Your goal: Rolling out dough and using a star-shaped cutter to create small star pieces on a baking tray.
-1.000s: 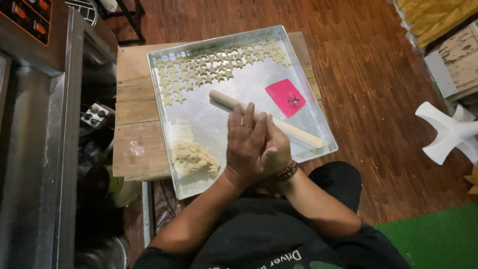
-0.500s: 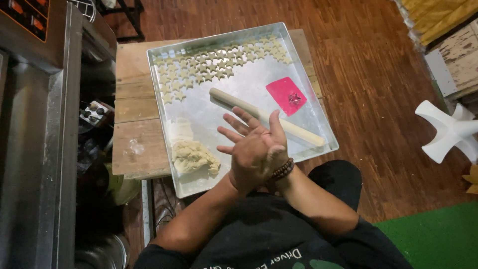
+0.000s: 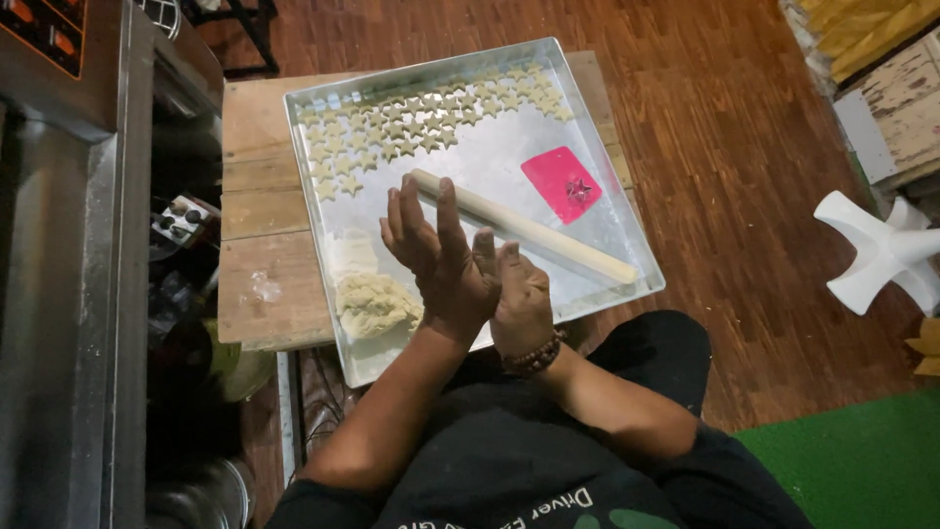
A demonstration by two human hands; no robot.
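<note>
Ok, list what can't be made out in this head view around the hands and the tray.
- Whatever lies between the palms: left hand covers right hand, head view.
- Near corner of the metal tray: hidden by the forearms.
- Middle of the rolling pin: hidden behind the fingers.
- Star shapes: too small to show surface detail.
- Small thing on the pink card: too small to identify.
</note>
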